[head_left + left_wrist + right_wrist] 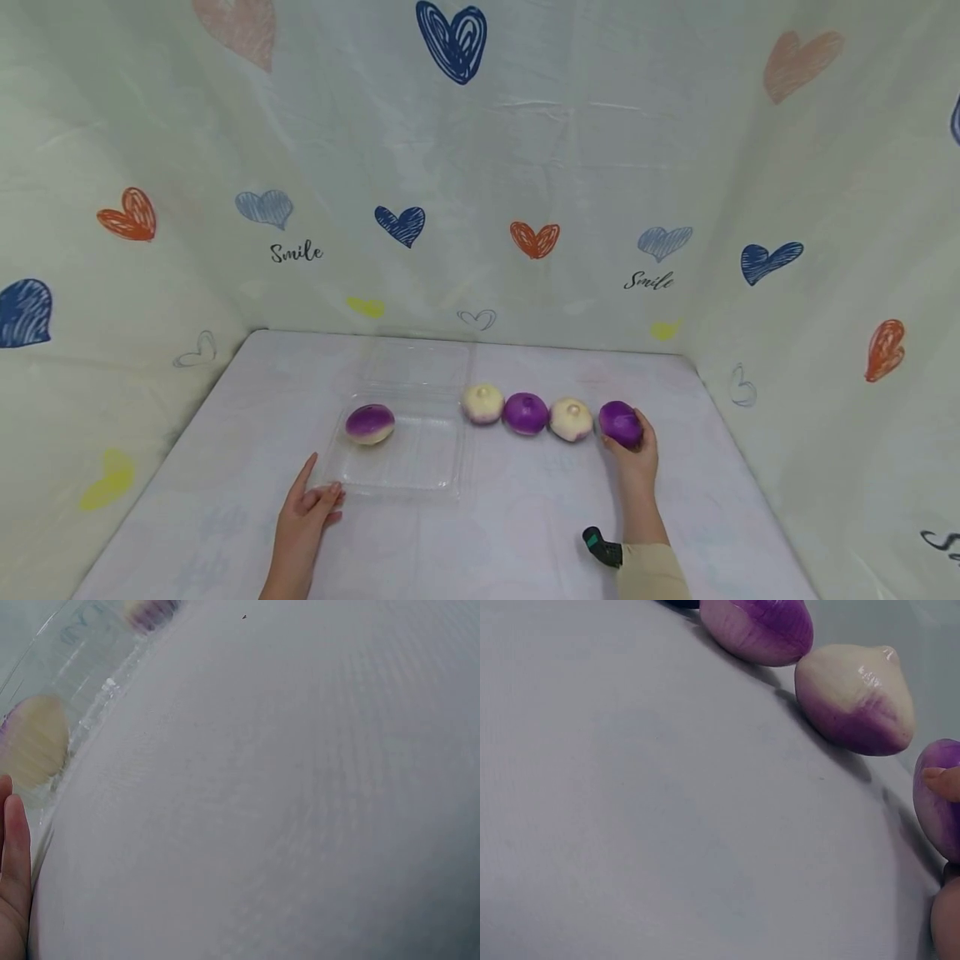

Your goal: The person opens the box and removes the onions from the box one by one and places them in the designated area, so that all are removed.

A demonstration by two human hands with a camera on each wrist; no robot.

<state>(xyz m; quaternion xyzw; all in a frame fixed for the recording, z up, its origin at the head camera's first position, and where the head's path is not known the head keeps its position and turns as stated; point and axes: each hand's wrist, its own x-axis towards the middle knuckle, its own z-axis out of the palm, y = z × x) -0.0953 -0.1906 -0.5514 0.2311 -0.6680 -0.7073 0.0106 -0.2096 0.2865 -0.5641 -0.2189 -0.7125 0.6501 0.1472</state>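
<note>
My right hand point(636, 454) grips a purple turnip point(619, 422) at the right end of a row, fingers over its right side and thumb at its near side. In the right wrist view a fingertip lies against that turnip point(934, 814). To its left sit a white-topped turnip point(572, 419), a purple one point(525, 414) and another white-topped one point(482, 404). My left hand point(302, 512) is at the near left corner of a clear plastic box point(397, 483), index finger stretched along its side. One purple-and-white turnip point(370, 424) lies tilted inside the box.
The box's clear lid point(416, 364) lies folded back toward the rear wall. A black strap with a green mark point(602, 547) sticks out beside the right sleeve point(652, 572). Heart-printed cloth point(465, 158) hangs behind and around the white table point(525, 533).
</note>
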